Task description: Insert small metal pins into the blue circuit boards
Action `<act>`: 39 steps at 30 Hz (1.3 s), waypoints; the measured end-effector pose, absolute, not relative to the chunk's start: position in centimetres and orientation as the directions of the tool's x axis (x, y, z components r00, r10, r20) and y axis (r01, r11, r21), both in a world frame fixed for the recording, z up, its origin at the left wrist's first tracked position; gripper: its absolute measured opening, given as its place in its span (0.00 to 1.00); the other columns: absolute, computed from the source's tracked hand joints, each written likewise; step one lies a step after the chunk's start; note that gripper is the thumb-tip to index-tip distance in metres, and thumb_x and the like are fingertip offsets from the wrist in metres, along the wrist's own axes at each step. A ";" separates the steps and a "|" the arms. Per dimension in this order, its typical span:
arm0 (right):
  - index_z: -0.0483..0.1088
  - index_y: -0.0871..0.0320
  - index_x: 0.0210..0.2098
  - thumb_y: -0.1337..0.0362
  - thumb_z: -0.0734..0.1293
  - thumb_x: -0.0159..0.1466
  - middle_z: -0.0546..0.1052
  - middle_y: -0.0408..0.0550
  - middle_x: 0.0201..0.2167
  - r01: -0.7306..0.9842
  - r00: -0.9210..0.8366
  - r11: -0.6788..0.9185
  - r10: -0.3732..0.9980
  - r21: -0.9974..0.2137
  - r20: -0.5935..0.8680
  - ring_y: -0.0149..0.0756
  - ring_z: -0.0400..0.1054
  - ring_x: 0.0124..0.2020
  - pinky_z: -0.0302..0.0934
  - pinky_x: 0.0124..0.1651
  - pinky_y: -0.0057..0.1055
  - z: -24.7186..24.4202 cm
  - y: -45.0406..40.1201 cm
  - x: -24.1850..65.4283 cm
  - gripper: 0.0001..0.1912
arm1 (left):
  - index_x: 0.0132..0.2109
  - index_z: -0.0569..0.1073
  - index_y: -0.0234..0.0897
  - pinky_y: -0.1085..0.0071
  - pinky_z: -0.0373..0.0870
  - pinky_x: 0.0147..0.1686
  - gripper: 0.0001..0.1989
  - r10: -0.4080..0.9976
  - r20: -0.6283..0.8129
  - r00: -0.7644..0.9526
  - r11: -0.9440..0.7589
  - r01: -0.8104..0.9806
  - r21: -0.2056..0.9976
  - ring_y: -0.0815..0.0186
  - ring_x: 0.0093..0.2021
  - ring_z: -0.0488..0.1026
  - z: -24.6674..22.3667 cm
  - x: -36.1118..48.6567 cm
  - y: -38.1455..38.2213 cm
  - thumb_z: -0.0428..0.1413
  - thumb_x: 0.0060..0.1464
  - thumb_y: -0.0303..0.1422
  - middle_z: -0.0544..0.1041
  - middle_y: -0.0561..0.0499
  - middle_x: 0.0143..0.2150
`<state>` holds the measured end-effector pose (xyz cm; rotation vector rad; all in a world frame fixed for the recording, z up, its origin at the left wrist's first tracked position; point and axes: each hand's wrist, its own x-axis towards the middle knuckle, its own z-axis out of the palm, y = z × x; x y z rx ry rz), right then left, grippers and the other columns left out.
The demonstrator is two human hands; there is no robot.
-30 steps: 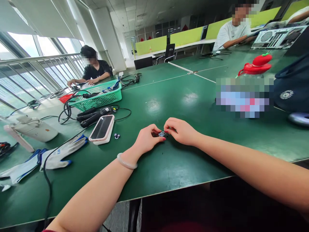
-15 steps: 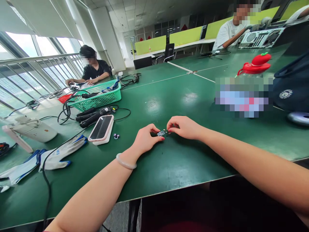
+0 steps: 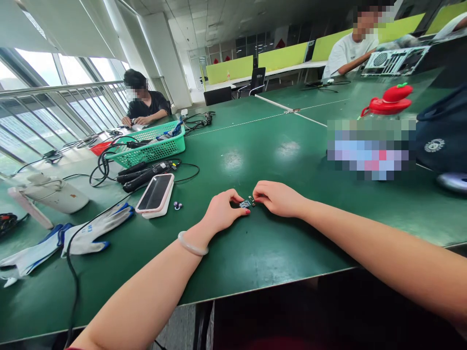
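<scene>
Just above the green table (image 3: 262,253), my left hand (image 3: 225,210) pinches a small blue-and-white circuit board (image 3: 244,204) between thumb and fingers. Facing it, my right hand (image 3: 276,198) has its thumb and fingertips closed at a tiny dark part (image 3: 251,200) beside the board's right edge. The part looks black with a pale metal bit; whether it touches the board is too small to tell. A pale bangle (image 3: 192,244) circles my left wrist.
Left of my hands lie a phone on a white box (image 3: 155,195), small purple-and-white pieces (image 3: 177,205), gloves (image 3: 98,228), cables and a green basket (image 3: 149,150). A red-lidded bottle (image 3: 390,104) and dark bag (image 3: 443,131) stand right. Two people (image 3: 148,104) (image 3: 348,51) sit across.
The small dark part now shows more clearly between the board and my right fingertips. My right hand has shifted slightly down in view. The person at the left has drawn their hands together.
</scene>
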<state>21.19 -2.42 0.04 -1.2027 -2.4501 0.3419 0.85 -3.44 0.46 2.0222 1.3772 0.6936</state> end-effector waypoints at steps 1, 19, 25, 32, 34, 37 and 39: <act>0.68 0.58 0.31 0.69 0.59 0.63 0.72 0.46 0.33 0.705 -0.553 0.601 0.798 -0.376 0.239 0.33 0.65 0.34 0.58 0.38 0.29 0.1 -2.5 21.1 0.08 | 0.31 0.71 0.39 0.68 0.67 0.38 0.13 0.939 0.093 0.330 -0.295 0.637 0.712 0.65 0.36 0.73 0.5 0.8 -3.4 0.64 0.39 0.38 0.77 0.54 0.33; 0.70 0.57 0.28 0.67 0.63 0.61 0.73 0.46 0.31 0.737 -0.568 0.577 0.811 -0.352 0.139 0.34 0.66 0.32 0.57 0.35 0.29 0.2 -2.7 20.9 0.07 | 0.31 0.71 0.39 0.67 0.67 0.38 0.13 0.934 0.098 0.343 -0.311 0.647 0.696 0.63 0.37 0.73 0.3 0.8 -3.4 0.64 0.39 0.38 0.77 0.53 0.34; 0.71 0.56 0.30 0.67 0.61 0.62 0.74 0.45 0.32 0.695 -0.546 0.618 0.786 -0.368 0.288 0.34 0.67 0.35 0.58 0.38 0.29 0.6 -3.1 20.7 0.08 | 0.31 0.71 0.39 0.67 0.66 0.38 0.13 0.928 0.104 0.358 -0.324 0.636 0.700 0.64 0.37 0.73 0.3 0.8 -3.5 0.65 0.39 0.38 0.77 0.54 0.34; 0.72 0.56 0.30 0.69 0.61 0.62 0.74 0.45 0.32 0.692 -0.580 0.637 0.771 -0.339 0.265 0.34 0.67 0.35 0.58 0.38 0.29 0.6 -3.3 20.4 0.09 | 0.30 0.70 0.39 0.67 0.66 0.38 0.13 0.931 0.087 0.353 -0.308 0.639 0.704 0.64 0.36 0.73 0.6 0.9 -3.7 0.65 0.38 0.37 0.77 0.53 0.34; 0.73 0.56 0.30 0.69 0.61 0.62 0.74 0.45 0.32 0.682 -0.576 0.647 0.763 -0.341 0.295 0.34 0.67 0.35 0.58 0.38 0.30 0.7 -3.3 20.4 0.10 | 0.30 0.70 0.39 0.67 0.66 0.38 0.13 0.931 0.085 0.354 -0.307 0.640 0.704 0.64 0.36 0.72 0.7 1.0 -3.7 0.65 0.38 0.37 0.77 0.53 0.34; 0.73 0.56 0.31 0.68 0.60 0.63 0.74 0.46 0.33 0.646 -0.586 0.679 0.734 -0.348 0.343 0.33 0.67 0.34 0.59 0.39 0.30 0.8 -3.6 20.3 0.11 | 0.31 0.71 0.39 0.67 0.66 0.38 0.13 0.929 0.090 0.359 -0.314 0.634 0.707 0.64 0.37 0.72 0.7 1.0 -3.8 0.65 0.38 0.38 0.77 0.53 0.34; 0.73 0.56 0.32 0.68 0.59 0.64 0.74 0.46 0.33 0.624 -0.603 0.702 0.712 -0.342 0.361 0.33 0.67 0.35 0.59 0.39 0.30 0.8 -3.7 20.1 0.11 | 0.31 0.71 0.39 0.67 0.66 0.38 0.14 0.925 0.096 0.368 -0.321 0.621 0.714 0.63 0.37 0.72 0.7 1.0 -3.8 0.65 0.38 0.39 0.77 0.53 0.34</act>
